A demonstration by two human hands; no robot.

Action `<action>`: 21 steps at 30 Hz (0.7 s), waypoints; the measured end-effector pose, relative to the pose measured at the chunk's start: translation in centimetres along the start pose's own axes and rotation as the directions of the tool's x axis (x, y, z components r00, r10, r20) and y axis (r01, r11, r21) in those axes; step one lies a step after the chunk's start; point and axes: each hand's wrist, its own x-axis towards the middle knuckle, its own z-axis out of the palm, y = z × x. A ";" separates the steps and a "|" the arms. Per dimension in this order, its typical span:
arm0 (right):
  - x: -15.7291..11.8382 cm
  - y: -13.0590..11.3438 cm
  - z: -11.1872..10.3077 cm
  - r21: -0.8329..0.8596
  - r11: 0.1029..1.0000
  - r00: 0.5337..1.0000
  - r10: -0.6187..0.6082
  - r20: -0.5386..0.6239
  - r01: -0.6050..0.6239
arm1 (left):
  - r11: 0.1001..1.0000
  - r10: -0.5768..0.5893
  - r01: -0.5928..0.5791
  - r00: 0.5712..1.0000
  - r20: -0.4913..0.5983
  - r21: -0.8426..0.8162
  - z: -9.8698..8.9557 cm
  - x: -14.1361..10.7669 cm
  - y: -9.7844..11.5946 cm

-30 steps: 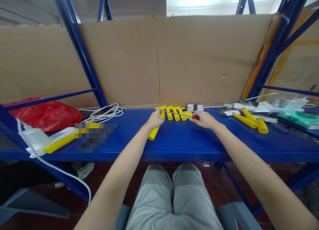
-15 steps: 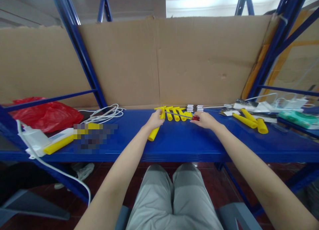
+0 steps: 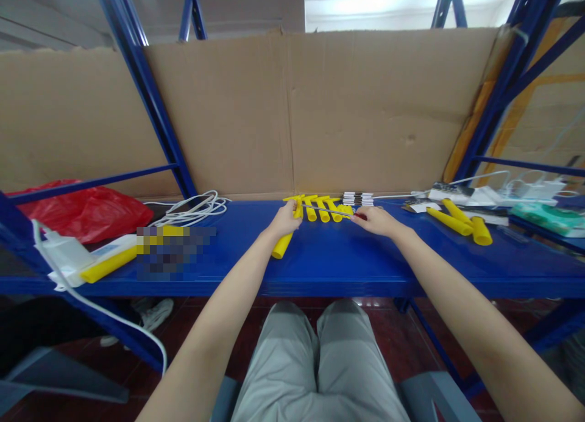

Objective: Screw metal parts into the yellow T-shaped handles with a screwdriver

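Holding the red-handled tool (image 3: 326,209), my right hand (image 3: 375,219) is closing its grip around the handle. The slim metal shaft is extending leftward from those fingers, its long axis running mostly sideways across the blue bench (image 3: 338,254) and slanting slightly away from me toward the tip. That tip is pointing at my left hand (image 3: 284,218), while the handle end is sitting with the right, clearly the nearer hand to it.

My left grip is clasping a yellow tube (image 3: 282,246) over the middle of the bench. The tube's long axis is running fore and aft, its wide end pointing back toward my body and a little left, so the shaft is lying crosswise to it. I am seeing the tip right beside the left fingers, but I cannot tell whether it is touching the tube or entering it.

Beyond the shaft, a row of yellow pieces (image 3: 324,210) is lying between the two hands, near the cardboard (image 3: 365,117). A small white-and-black stack (image 3: 358,198) is resting just beyond my right hand.
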 end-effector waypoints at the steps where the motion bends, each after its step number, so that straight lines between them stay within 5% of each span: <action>1: 0.0 0.1 0.1 -0.002 1.000 1.000 -0.008 -0.012 0.008 | 1.000 -0.004 0.004 1.000 -0.005 0.013 0.0 0.0 0.0; 12: 0.0 -0.1 0.2 -0.005 0.999 0.999 0.045 -0.026 -0.045 | 1.000 0.008 -0.008 1.000 0.002 0.025 0.1 0.0 0.1; 21: 0.1 0.3 0.3 -0.017 0.999 0.998 -0.030 -0.054 0.029 | 1.000 0.002 -0.002 1.000 0.007 0.014 0.0 0.0 0.1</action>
